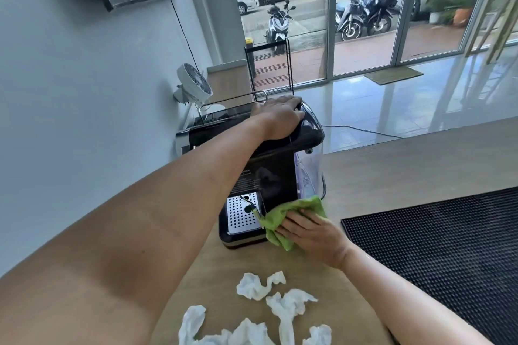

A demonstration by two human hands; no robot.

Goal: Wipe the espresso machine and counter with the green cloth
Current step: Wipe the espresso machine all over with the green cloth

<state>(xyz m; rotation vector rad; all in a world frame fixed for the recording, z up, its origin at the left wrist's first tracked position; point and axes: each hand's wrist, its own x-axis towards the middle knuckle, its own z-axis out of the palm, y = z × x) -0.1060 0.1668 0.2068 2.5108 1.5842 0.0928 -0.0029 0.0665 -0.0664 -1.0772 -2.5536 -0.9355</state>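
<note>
**A:** Where is the green cloth (305,204) sitting?

**B:** Low down, at the foot of the espresso machine (274,176), bunched against the bottom of its right side, just beside the drip tray (242,213). It is sandwiched between the machine and the right hand (311,235).

**A:** Is that hand gripping it?

**B:** It doesn't look so. The fingers lie nearly straight and together on top of the cloth, pressing it flat and pointing up-left at the machine.

**A:** And the other hand?

**B:** The left hand (277,116) is palm down on the machine's top, fingers laid over the rounded lid and holding nothing. I'd say it is steadying the machine.

**A:** So which way does the wipe go?

**B:** The black side panel rises straight above the cloth, with the clear water tank (308,176) at its back edge. My guess is an upward stroke by the right hand, which is the only hand on the cloth. The bare counter (406,165) lies to the right of that hand, and looks still to be done.

**A:** Anything in the way?

**B:** Crumpled white tissues (286,302) lie nearer the person (well clear of the cloth), and a black mat (448,246) is off to the right.
</note>
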